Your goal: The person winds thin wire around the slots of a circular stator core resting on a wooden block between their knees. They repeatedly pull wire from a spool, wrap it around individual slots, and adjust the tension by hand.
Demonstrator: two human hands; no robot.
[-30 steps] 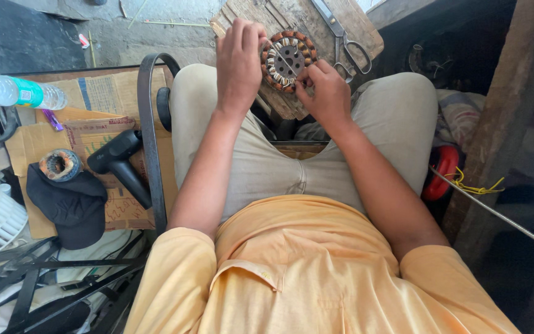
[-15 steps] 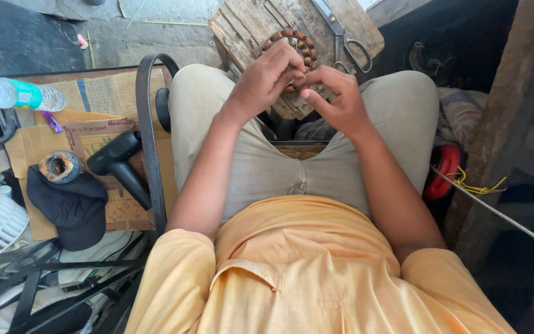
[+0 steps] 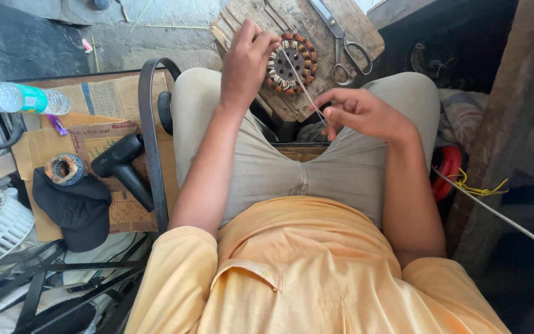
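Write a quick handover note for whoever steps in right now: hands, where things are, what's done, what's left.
Left hand: grip on the rim of the stator, steadying it on the wooden board.
Right hand: pinching a thin thread stretched taut from the stator.
Scissors lie on the board, right of the stator, untouched.
Done: coils sit around the stator ring.
Left: thread not yet cut; how much is laced I cannot tell.

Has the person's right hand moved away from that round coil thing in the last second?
Yes. The right hand has drawn back from the round coil on the wooden block, toward the body, pulling a thread.
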